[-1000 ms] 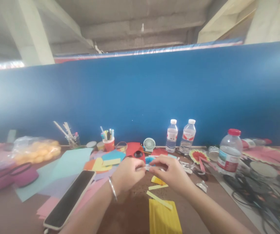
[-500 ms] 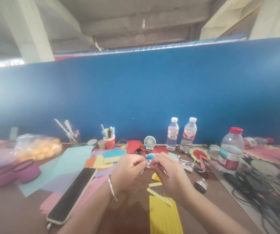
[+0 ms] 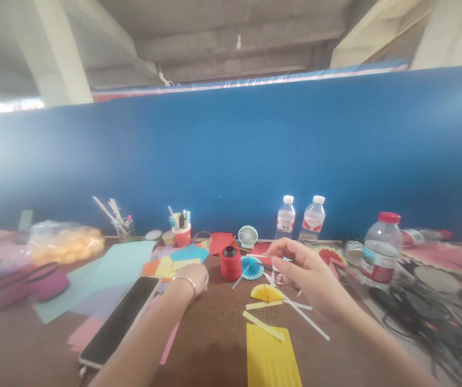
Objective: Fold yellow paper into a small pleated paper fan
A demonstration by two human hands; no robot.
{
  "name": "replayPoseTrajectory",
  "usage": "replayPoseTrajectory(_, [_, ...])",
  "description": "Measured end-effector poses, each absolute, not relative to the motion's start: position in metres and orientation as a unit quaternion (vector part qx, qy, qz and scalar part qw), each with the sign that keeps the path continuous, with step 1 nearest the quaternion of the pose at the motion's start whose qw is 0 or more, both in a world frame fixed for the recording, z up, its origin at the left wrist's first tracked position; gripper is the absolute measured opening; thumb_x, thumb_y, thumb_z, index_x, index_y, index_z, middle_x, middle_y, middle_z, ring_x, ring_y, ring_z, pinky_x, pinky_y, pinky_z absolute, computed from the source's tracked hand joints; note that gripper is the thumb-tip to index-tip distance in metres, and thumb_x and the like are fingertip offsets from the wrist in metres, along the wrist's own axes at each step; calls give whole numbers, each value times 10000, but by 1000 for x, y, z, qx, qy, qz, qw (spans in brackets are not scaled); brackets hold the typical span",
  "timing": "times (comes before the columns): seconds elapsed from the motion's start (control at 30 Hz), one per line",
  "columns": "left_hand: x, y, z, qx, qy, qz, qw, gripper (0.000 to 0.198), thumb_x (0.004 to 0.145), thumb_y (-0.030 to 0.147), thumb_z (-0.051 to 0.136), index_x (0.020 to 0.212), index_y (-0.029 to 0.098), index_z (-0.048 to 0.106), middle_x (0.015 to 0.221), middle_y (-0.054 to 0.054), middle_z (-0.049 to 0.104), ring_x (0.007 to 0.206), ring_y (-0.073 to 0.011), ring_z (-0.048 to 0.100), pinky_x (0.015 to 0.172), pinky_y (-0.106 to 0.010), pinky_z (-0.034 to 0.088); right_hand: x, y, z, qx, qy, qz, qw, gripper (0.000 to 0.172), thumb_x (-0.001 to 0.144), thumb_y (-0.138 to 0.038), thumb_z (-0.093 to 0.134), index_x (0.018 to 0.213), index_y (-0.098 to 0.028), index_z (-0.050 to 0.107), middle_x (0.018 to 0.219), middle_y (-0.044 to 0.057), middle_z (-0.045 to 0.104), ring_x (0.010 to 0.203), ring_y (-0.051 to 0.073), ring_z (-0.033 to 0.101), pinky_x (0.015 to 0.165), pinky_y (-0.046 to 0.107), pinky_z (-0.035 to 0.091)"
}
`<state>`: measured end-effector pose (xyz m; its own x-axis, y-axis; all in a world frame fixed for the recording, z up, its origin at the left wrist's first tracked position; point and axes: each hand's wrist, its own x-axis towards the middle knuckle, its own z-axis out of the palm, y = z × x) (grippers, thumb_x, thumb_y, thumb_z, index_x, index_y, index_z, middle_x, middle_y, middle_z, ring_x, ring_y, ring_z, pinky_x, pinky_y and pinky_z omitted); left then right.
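A person works with two bare hands at a brown desk (image 3: 213, 336) whose far edge runs along a blue partition (image 3: 231, 161). The right hand (image 3: 309, 269) is raised over the desk, right of the middle, thumb and forefinger close together beside the end of a thin white strip (image 3: 257, 256); whether they pinch it cannot be told. The left hand (image 3: 199, 278) is low over the coloured papers (image 3: 190, 256) left of the middle; its fingers are mostly hidden, so its grip cannot be told.

Between the hands, towards the far edge, lies a blue pleated rosette (image 3: 252, 267), spread to a near-full circle, with a thin blue stick (image 3: 236, 283) pointing out towards the near left corner. A red spool (image 3: 231, 264) stands just left of it. Nearer lies a yellow pleated fan (image 3: 266, 293), opened to about a half circle.

The work looks partway along: the blue piece seems nearly formed, the yellow fan only half round. Towards the near edge, a yellow sheet (image 3: 272, 357) lies flat, not gathered into pleats, one yellow strip (image 3: 264, 326) across its far end. More white strips (image 3: 308, 321) lie loose to the right, seemingly unused.
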<state>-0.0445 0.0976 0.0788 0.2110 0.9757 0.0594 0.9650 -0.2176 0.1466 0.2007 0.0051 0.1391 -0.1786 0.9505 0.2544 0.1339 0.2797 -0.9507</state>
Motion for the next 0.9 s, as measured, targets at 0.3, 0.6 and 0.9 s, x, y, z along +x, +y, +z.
replayPoseTrajectory(0.3, [6, 80, 62, 890, 442, 9, 112, 162, 734, 242, 526, 821, 266, 660, 880, 6, 622, 843, -156, 561, 750, -226, 406, 205, 19, 126, -334, -534, 576, 521, 75, 744, -233, 535, 764, -160, 535, 548, -65, 368, 425, 22, 197, 424, 217, 106])
replayPoseTrajectory(0.6, [31, 73, 24, 948, 289, 55, 124, 191, 700, 320, 580, 863, 252, 652, 911, -17, 585, 843, -180, 531, 738, -253, 388, 202, 21, 126, -341, -536, 574, 517, 107, 740, -265, 531, 750, -160, 542, 529, -70, 336, 427, 37, 204, 433, 217, 155])
replayPoseTrajectory(0.9, [40, 67, 17, 918, 334, 66, 201, 47, 644, 169, 568, 680, 196, 584, 783, 4, 584, 778, -160, 514, 717, -246, 372, 199, 22, 123, -370, -594, 515, 495, 107, 727, -234, 533, 822, -185, 540, 660, -40, 442, 471, 43, 296, 433, 190, 222])
